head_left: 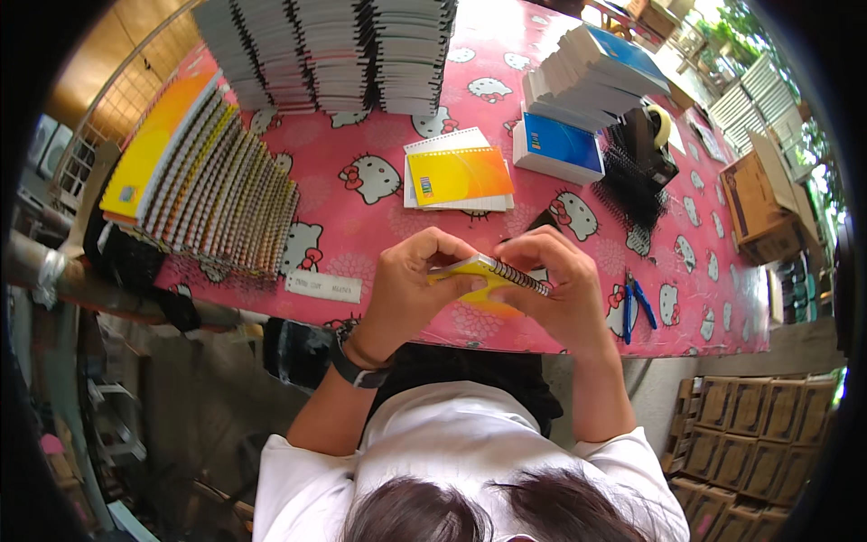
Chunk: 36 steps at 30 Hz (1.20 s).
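- Head view, centre of the frame: a small yellow-covered notebook with white pages (463, 268) is held up over the pink patterned tabletop (388, 244). The left hand (406, 280) pinches its body between thumb and fingers; the right hand (562, 275) pinches the edge with the black wire coil (522, 277).
- Done, as it seems: the coil runs along most of that edge; whether its ends are finished is hidden by the fingers. At left, a stack of coil-bound yellow-orange notebooks (212, 185) looks complete.
- Left, judging by the layout: punched yellow-orange covers and sheets (459, 176) lie without coils at upper centre, and a pile of loose black coils (632, 194) sits at upper right.
- Blue-handled pliers (639, 307), right of centre, lie untouched.
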{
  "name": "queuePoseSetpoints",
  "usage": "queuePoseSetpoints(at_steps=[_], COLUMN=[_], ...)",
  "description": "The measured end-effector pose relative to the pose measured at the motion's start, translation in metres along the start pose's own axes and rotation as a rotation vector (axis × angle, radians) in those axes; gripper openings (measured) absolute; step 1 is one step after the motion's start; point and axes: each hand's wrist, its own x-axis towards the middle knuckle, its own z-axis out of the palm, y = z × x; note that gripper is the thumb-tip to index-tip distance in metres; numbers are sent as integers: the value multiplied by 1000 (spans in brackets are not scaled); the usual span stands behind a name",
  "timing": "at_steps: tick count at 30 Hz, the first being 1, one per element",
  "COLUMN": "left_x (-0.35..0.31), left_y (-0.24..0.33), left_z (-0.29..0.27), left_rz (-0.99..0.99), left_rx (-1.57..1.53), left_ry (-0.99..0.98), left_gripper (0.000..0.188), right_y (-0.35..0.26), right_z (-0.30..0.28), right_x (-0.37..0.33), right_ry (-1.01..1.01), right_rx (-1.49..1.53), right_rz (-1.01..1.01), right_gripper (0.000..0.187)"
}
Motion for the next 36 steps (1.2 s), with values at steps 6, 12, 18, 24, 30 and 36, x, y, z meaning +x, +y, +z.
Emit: queuePoseSetpoints(at_steps=[6, 12, 18, 24, 30, 36], left_x=[-4, -12, -19, -22, -26, -39], left_y=[21, 32, 48, 56, 62, 60], left_z=[-1, -5, -19, -24, -25, -30], left_rz=[27, 117, 86, 125, 167, 173], left_rx=[110, 196, 210, 258, 307, 354], left_ry=[67, 74, 112, 167, 179, 175], left_gripper=[24, 20, 23, 21, 16, 17], right_y=[-5, -3, -17, -26, -29, -32], right_z=[15, 33, 39, 50, 47, 53], right_x=[-10, 13, 15, 26, 32, 28], right_ry=[-114, -89, 42, 80, -57, -136], right_rx=[-169, -29, 159, 169, 284, 174], right_rz=[-208, -365, -312, -419, -306, -297], right_gripper=[46, 49, 28, 28, 29, 29])
